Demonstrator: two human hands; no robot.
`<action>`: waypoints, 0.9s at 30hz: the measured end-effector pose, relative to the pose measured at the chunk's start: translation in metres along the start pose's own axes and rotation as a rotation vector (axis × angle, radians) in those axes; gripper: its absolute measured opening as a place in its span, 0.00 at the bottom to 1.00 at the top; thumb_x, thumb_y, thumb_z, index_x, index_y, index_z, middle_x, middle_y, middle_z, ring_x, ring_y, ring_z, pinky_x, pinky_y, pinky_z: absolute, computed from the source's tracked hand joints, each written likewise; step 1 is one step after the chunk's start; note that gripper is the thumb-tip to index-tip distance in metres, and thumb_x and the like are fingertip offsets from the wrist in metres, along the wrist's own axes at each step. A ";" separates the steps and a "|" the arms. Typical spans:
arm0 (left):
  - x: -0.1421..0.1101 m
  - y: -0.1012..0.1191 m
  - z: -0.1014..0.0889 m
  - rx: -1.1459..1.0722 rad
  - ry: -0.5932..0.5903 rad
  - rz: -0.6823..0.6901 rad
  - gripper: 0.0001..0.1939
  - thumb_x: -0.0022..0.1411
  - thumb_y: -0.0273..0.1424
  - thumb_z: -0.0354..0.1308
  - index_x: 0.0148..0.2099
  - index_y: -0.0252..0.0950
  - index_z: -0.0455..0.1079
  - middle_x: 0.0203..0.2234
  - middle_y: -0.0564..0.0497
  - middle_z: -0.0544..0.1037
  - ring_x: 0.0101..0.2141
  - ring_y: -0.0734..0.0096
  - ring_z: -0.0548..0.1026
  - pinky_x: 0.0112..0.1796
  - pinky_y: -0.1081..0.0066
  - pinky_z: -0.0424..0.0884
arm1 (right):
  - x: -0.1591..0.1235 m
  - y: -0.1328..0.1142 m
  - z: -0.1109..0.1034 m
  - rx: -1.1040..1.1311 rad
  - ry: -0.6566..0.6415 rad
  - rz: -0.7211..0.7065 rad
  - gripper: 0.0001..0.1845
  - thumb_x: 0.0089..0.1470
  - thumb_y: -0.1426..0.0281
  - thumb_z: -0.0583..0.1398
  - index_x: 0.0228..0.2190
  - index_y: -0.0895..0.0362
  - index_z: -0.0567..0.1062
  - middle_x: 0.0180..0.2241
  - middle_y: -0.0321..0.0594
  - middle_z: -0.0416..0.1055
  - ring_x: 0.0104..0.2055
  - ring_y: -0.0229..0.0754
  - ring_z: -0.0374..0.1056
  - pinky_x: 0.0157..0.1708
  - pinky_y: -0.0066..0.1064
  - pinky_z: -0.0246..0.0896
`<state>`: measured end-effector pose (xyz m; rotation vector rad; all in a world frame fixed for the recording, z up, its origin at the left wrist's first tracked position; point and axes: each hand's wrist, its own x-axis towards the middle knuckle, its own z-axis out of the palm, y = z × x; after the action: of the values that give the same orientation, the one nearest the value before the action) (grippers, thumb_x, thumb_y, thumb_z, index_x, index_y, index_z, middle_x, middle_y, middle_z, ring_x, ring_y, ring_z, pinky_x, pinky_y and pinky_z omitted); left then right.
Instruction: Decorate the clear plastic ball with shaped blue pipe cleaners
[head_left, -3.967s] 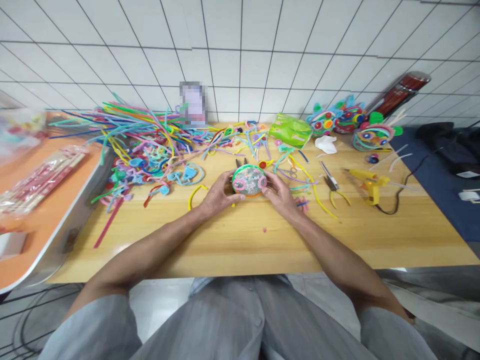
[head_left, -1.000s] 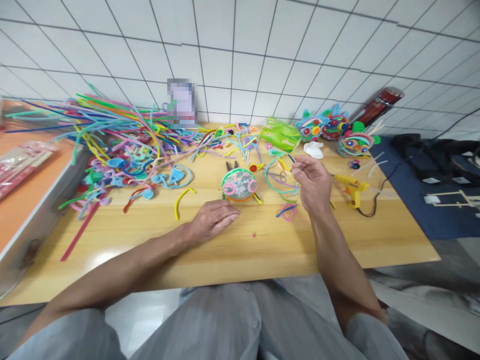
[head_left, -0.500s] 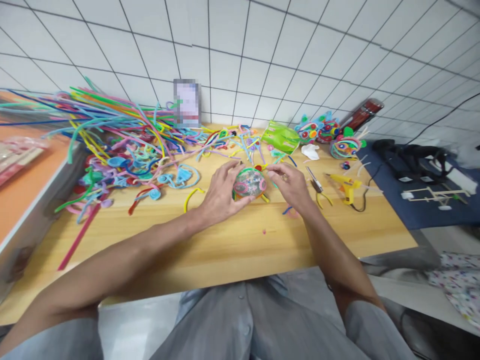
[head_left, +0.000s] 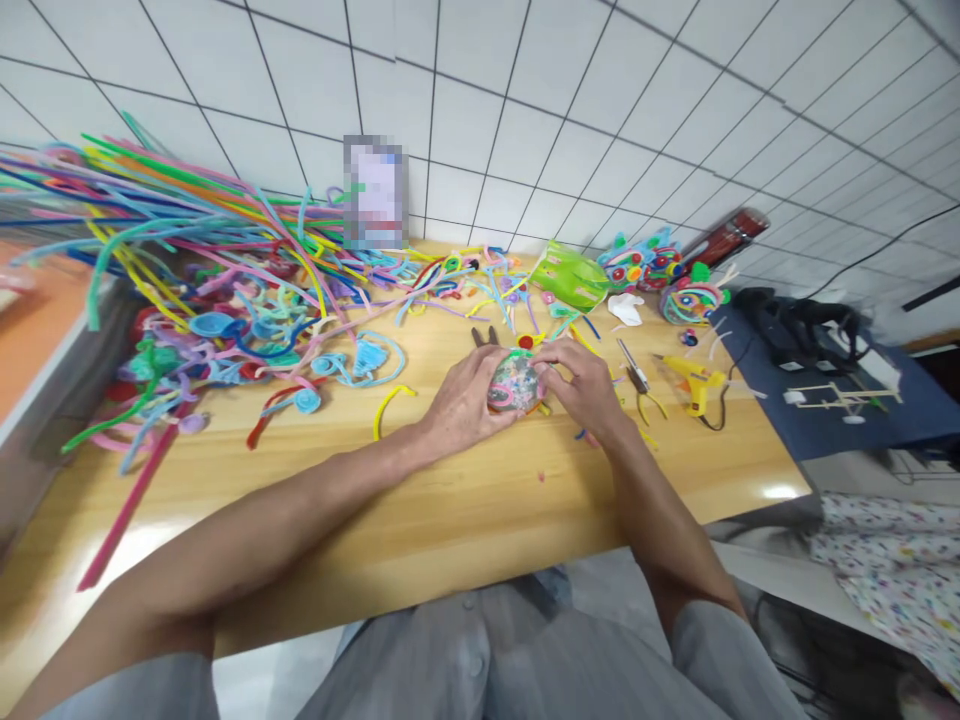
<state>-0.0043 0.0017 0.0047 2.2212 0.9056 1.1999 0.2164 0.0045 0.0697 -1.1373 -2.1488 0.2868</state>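
Note:
A round, grey mottled craft ball (head_left: 513,385) is trimmed with pink pipe-cleaner coils and a green strip along its top. My left hand (head_left: 471,398) wraps round its left side, thumb along the lower edge. At the ball's upper right edge, the bent fingers of my right hand (head_left: 576,380) are pressed together against it; what they pinch is hidden. A red coil (head_left: 526,342) shows just above the ball. Dark-handled pliers (head_left: 484,337) lie behind my left hand. To the right of my right hand are yellow-handled pliers (head_left: 642,390) and a yellow glue gun (head_left: 691,383).
Pipe cleaners (head_left: 225,250) and coiled pieces heap over the table's left side. A phone (head_left: 375,192) leans on the tiled wall. At the back right are a green packet (head_left: 570,277), finished pipe-cleaner figures (head_left: 691,297) and a red cylinder (head_left: 727,240). A cord trails from the glue gun.
My right hand has closed in on the ball's upper right edge, and the ball has turned slightly. The dark-handled pliers behind my left hand show more. The camera view has shifted a little.

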 end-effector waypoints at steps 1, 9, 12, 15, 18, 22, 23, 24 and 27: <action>0.000 0.001 0.001 0.003 0.002 -0.005 0.43 0.57 0.36 0.73 0.69 0.36 0.58 0.60 0.34 0.72 0.61 0.44 0.73 0.60 0.48 0.73 | 0.000 0.001 0.000 0.022 0.002 0.008 0.09 0.66 0.68 0.61 0.36 0.50 0.82 0.36 0.38 0.82 0.44 0.47 0.77 0.49 0.42 0.70; -0.007 -0.005 0.005 -0.024 0.029 -0.038 0.49 0.56 0.41 0.75 0.71 0.38 0.54 0.64 0.33 0.69 0.65 0.43 0.69 0.64 0.44 0.69 | -0.011 0.018 -0.013 0.303 0.048 0.424 0.16 0.66 0.54 0.60 0.45 0.51 0.81 0.46 0.41 0.83 0.50 0.48 0.78 0.53 0.43 0.72; -0.012 -0.008 0.005 -0.039 0.036 -0.083 0.56 0.51 0.46 0.78 0.72 0.37 0.53 0.66 0.32 0.67 0.67 0.40 0.67 0.65 0.42 0.66 | -0.018 0.024 -0.019 0.383 -0.117 0.431 0.25 0.61 0.48 0.64 0.51 0.51 0.79 0.53 0.44 0.81 0.56 0.51 0.76 0.57 0.46 0.70; -0.013 -0.007 0.004 -0.076 0.040 -0.142 0.46 0.57 0.43 0.74 0.70 0.36 0.57 0.62 0.34 0.71 0.62 0.45 0.72 0.61 0.47 0.72 | -0.026 0.028 -0.017 0.382 -0.221 0.402 0.33 0.56 0.48 0.68 0.58 0.50 0.75 0.60 0.48 0.76 0.62 0.56 0.72 0.60 0.52 0.69; -0.011 -0.006 0.003 -0.111 0.058 -0.112 0.38 0.61 0.40 0.72 0.68 0.38 0.61 0.59 0.38 0.74 0.59 0.50 0.75 0.59 0.52 0.74 | -0.036 0.029 -0.005 0.360 -0.232 0.353 0.38 0.55 0.51 0.70 0.62 0.50 0.71 0.61 0.49 0.74 0.61 0.57 0.73 0.59 0.54 0.70; -0.010 -0.013 0.003 -0.131 0.060 -0.044 0.40 0.60 0.40 0.73 0.69 0.38 0.61 0.61 0.38 0.73 0.61 0.49 0.73 0.62 0.51 0.72 | -0.048 0.032 0.014 0.326 -0.147 0.280 0.38 0.56 0.55 0.70 0.64 0.50 0.69 0.57 0.49 0.74 0.55 0.56 0.75 0.58 0.54 0.71; -0.010 -0.015 0.003 -0.137 0.047 -0.048 0.41 0.60 0.40 0.73 0.70 0.37 0.60 0.62 0.37 0.72 0.63 0.48 0.72 0.62 0.50 0.71 | -0.050 0.033 0.018 0.320 -0.122 0.278 0.38 0.56 0.56 0.70 0.64 0.50 0.68 0.57 0.49 0.74 0.55 0.56 0.76 0.58 0.55 0.71; -0.011 -0.018 0.003 -0.147 0.031 -0.058 0.43 0.59 0.41 0.73 0.70 0.37 0.59 0.63 0.36 0.70 0.64 0.47 0.71 0.63 0.49 0.70 | -0.052 0.034 0.021 0.320 -0.102 0.279 0.38 0.57 0.57 0.70 0.64 0.50 0.68 0.58 0.49 0.74 0.54 0.55 0.76 0.58 0.54 0.71; -0.014 -0.023 0.006 -0.202 -0.002 -0.108 0.51 0.56 0.45 0.75 0.73 0.37 0.54 0.66 0.32 0.66 0.66 0.43 0.68 0.65 0.45 0.68 | -0.055 0.035 0.026 0.331 -0.075 0.277 0.38 0.57 0.58 0.70 0.65 0.48 0.67 0.60 0.49 0.73 0.56 0.55 0.75 0.59 0.54 0.70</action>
<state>-0.0121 0.0067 -0.0207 1.9889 0.8522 1.1839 0.2431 -0.0158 0.0081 -1.2391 -1.9106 0.7895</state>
